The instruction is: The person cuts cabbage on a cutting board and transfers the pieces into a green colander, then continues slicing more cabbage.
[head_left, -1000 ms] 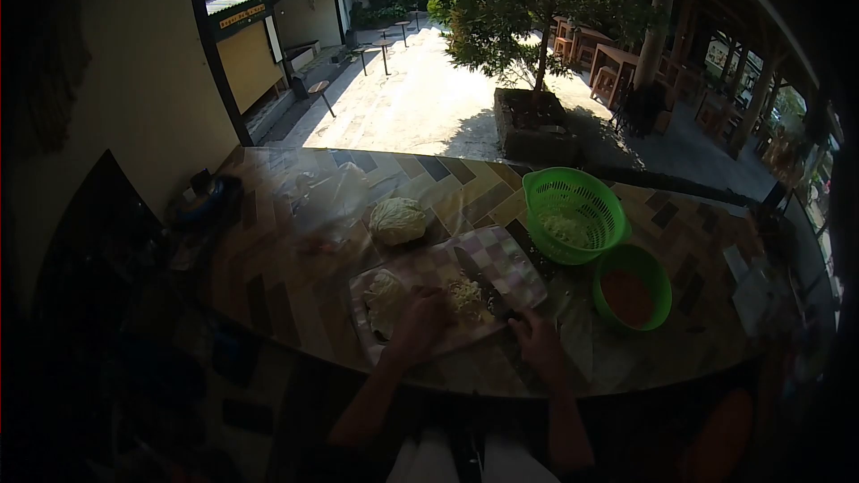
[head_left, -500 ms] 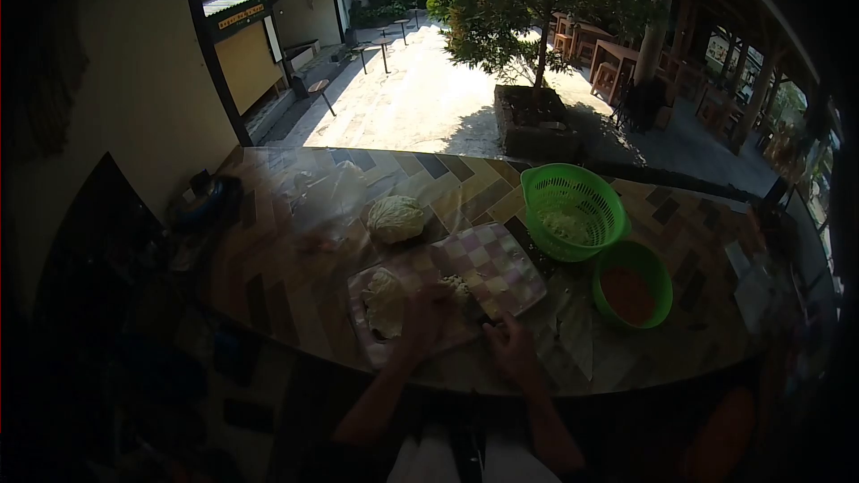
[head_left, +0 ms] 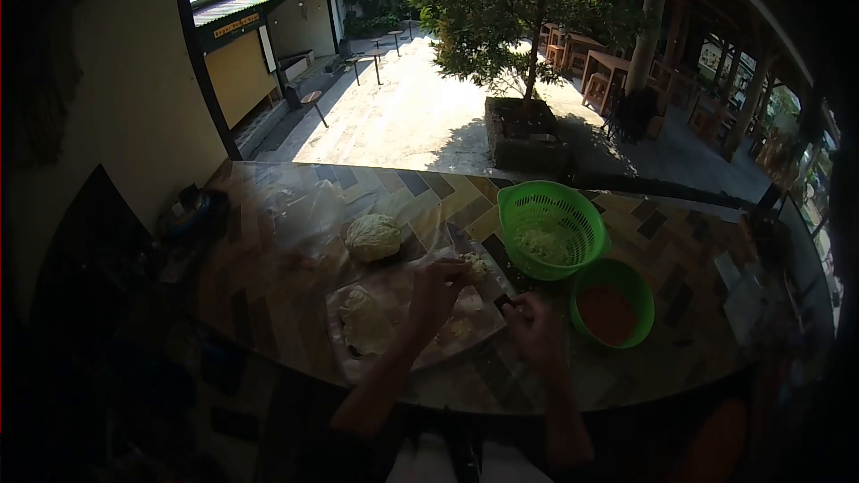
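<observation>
Shows a dark-handled knife (head_left: 493, 291) slanting across the cutting board's (head_left: 401, 277) right side, pale chopped cabbage (head_left: 476, 264) bunched at its blade.

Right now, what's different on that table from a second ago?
The left hand and right hand have moved forward and rightward, towards the green colander. Some shredded cabbage has shifted that way too, off the middle of the cutting board, up to the left hand and the knife. The right hand still grips the knife; the whole cabbage, colander and green bowl haven't moved.
</observation>
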A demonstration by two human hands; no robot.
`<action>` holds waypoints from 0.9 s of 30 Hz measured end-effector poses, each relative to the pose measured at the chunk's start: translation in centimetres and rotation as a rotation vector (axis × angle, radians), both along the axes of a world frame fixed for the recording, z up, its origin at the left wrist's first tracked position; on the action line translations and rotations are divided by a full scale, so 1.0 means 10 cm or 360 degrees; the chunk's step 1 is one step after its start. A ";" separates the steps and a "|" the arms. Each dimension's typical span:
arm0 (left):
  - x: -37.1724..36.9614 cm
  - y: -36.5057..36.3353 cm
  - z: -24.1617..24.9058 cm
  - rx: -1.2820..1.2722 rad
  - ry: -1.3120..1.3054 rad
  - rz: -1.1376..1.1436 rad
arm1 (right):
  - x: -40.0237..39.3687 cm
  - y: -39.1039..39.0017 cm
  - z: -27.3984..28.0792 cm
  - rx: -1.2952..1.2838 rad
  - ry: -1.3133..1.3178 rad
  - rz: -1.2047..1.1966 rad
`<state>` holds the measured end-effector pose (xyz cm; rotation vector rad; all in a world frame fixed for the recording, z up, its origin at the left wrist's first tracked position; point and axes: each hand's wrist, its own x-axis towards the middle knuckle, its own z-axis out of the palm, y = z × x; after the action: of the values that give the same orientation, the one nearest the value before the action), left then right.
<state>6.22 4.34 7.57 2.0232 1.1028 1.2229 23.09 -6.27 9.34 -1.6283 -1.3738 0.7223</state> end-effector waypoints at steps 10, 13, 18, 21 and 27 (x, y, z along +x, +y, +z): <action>1.40 0.65 0.31 -0.0041 -0.0101 -0.0249 | 0.99 0.25 0.39 0.0139 -0.0317 -0.0385; 1.57 0.81 0.17 0.0011 0.0002 -0.0245 | 1.12 0.32 0.34 0.0136 -0.0576 -0.0431; 1.77 1.06 -0.07 0.0195 0.0134 -0.0135 | 1.23 0.39 0.29 0.0234 -0.0668 -0.0463; 1.84 1.07 -0.09 0.0243 0.0047 -0.0128 | 1.28 0.40 0.26 0.0221 -0.0636 -0.0452; 1.85 0.88 0.12 0.0036 -0.0044 -0.0245 | 1.41 0.44 0.17 0.0168 -0.0372 -0.0392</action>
<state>24.67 13.09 8.79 2.0603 0.9061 1.1858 37.20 -1.86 11.00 -1.7993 -1.3159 0.3178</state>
